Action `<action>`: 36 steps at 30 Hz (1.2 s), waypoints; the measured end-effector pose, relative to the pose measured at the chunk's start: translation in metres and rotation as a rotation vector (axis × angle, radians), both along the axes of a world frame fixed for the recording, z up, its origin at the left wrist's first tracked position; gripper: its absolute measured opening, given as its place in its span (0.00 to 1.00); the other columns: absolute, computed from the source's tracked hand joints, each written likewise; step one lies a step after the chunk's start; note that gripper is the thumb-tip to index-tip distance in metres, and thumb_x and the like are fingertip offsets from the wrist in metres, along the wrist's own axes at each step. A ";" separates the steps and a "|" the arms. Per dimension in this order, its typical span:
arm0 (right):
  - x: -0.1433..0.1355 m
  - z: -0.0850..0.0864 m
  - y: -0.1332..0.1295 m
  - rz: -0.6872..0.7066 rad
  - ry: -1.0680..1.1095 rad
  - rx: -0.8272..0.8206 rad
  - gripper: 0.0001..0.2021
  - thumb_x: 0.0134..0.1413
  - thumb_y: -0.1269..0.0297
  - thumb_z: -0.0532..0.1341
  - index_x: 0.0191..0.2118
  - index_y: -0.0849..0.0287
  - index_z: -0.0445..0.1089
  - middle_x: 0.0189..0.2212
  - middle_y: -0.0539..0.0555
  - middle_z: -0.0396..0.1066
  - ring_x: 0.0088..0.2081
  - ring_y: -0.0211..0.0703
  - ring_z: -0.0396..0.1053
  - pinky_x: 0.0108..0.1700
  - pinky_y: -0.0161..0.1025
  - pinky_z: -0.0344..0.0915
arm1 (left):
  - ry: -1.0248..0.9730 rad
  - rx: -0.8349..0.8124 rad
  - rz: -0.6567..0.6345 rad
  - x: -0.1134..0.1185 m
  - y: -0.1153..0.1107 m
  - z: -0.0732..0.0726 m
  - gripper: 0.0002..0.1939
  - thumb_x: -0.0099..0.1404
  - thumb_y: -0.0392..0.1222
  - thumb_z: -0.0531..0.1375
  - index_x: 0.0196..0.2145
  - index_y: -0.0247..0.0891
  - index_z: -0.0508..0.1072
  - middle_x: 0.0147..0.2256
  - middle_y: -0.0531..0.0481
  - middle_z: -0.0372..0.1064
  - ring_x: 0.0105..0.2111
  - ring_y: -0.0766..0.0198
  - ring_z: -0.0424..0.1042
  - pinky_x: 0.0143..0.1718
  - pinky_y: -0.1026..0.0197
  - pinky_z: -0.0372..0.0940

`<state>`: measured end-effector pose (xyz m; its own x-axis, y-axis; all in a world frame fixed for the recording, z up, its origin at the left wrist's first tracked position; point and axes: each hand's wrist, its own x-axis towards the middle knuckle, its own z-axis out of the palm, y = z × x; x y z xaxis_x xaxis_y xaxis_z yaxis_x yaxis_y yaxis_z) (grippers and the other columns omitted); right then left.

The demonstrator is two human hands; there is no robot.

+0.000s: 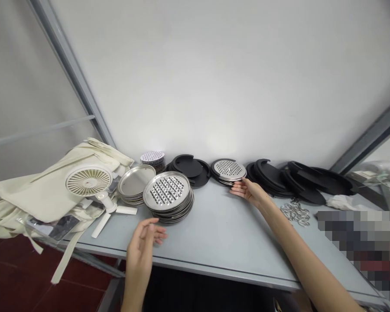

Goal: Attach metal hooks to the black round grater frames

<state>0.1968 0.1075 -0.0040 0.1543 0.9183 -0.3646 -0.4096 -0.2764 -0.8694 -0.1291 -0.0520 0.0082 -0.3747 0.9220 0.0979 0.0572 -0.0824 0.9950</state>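
Note:
Above the table's front edge, my left hand (142, 246) is open with loosely bent fingers and nothing in it. Just beyond it stands a stack of round metal grater discs (169, 191), the top one covered in raised teeth. My right hand (251, 193) reaches to a smaller pile topped by a perforated metal disc (229, 169), which rests on a black round base. Its fingers are stretched out below the rim, with the thumb close to the edge; whether they touch is hard to see. Plain metal discs (136, 181) are stacked left of the graters.
Black round plastic parts (190, 168) and more black rings (269, 177) line the wall. Metal rings (295, 213) lie at the right. A white fan (90, 182) stands by cream fabric (52, 182) on the left. A pixelated area covers the right edge.

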 end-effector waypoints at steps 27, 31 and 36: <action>-0.003 -0.001 -0.005 0.085 -0.261 0.047 0.15 0.63 0.64 0.52 0.28 0.64 0.68 0.15 0.52 0.69 0.16 0.36 0.68 0.23 0.33 0.70 | 1.058 0.297 0.016 -0.096 0.089 0.018 0.15 0.65 0.49 0.51 0.38 0.38 0.72 0.38 0.45 0.70 0.39 0.56 0.68 0.44 0.55 0.61; -0.002 0.000 -0.007 0.085 -0.288 0.064 0.14 0.62 0.65 0.53 0.27 0.64 0.69 0.16 0.52 0.70 0.17 0.35 0.68 0.23 0.31 0.69 | 1.046 0.297 -0.059 -0.095 0.090 0.021 0.15 0.66 0.47 0.49 0.37 0.37 0.72 0.37 0.45 0.69 0.40 0.56 0.67 0.44 0.56 0.60; -0.001 -0.001 -0.007 0.080 -0.308 0.078 0.14 0.61 0.66 0.54 0.27 0.64 0.69 0.17 0.52 0.70 0.17 0.34 0.68 0.24 0.30 0.69 | 1.031 0.284 -0.081 -0.098 0.093 0.031 0.15 0.66 0.48 0.50 0.36 0.38 0.72 0.37 0.47 0.69 0.38 0.58 0.68 0.42 0.59 0.61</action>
